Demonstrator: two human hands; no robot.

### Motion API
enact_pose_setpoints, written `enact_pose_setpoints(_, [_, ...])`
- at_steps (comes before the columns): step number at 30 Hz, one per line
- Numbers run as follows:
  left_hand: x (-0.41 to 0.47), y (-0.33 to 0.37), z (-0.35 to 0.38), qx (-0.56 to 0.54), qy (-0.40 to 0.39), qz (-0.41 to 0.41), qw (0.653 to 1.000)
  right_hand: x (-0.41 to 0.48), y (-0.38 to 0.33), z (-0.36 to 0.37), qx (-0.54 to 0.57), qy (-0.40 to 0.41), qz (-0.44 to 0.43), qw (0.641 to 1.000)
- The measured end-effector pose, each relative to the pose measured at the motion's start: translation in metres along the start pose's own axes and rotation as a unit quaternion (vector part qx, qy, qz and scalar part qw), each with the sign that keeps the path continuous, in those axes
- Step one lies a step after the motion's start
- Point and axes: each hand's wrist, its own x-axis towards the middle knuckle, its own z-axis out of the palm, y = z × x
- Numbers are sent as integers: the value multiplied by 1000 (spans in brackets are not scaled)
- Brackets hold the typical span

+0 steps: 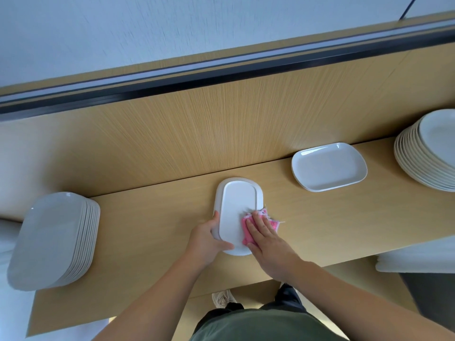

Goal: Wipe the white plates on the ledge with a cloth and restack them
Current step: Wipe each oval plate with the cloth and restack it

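A white oblong plate lies upside down on the wooden ledge in front of me. My left hand grips its near left rim, thumb on top. My right hand presses a pink cloth flat against the plate's near right side with straight fingers. A tall stack of white plates stands at the left. A low pile of white plates sits to the right, right way up.
Another tall stack of rounder white plates stands at the far right edge. A wooden back panel rises behind the ledge. Something white juts out below the ledge at the right. My shoes show on the floor below.
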Motion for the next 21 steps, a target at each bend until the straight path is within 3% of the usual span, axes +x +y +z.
enact_pose_setpoints(4, [0, 4, 0, 16, -1, 4, 1000, -12, 3, 9, -10, -20, -43, 999])
enact_pose_setpoints(9, [-1, 10, -1, 20, -6, 9, 1000, -8, 16, 13, 4, 93, -73, 993])
enact_pose_setpoints(13, [-1, 13, -1, 23, -12, 2, 1000, 8, 20, 15, -80, 62, -82, 992])
enact_pose_setpoints(17, [-1, 13, -2, 39, -12, 10, 999, 25, 28, 8, -3, 63, -97, 993])
enact_pose_setpoints(21, [-2, 13, 0, 50, -18, 17, 998, 45, 26, -13, -33, 87, -81, 992])
